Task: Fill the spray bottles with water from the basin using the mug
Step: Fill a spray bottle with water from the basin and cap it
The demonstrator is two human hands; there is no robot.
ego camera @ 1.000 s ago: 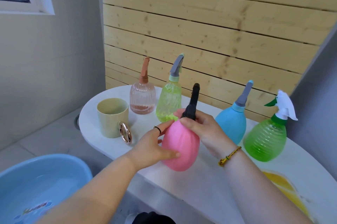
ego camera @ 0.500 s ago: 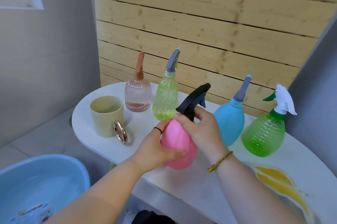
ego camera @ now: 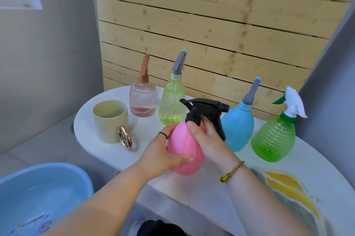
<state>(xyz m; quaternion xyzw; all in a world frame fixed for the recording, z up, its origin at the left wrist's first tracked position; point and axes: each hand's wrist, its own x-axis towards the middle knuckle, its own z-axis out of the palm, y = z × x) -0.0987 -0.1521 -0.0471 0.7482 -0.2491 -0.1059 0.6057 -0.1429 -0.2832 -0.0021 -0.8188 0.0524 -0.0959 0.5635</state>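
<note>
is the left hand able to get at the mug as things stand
Not right away, probably: the left hand grips the pink bottle. The path itself looks free, since nothing stands between it and the mug on the table.

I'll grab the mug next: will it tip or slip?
The mug stands upright, wide and straight-sided, so it probably won't tip. It looks empty, so likely light. Its glossy ring handle may be slippery.

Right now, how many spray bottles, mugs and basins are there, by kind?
Spray bottles: 5 (pink plastic bottle, rose ribbed bottle, yellow-green bottle, blue bottle, green ribbed bottle)
Mugs: 1 (beige mug with gold ring handle)
Basins: 1 (light blue plastic basin)
Total: 7
</note>
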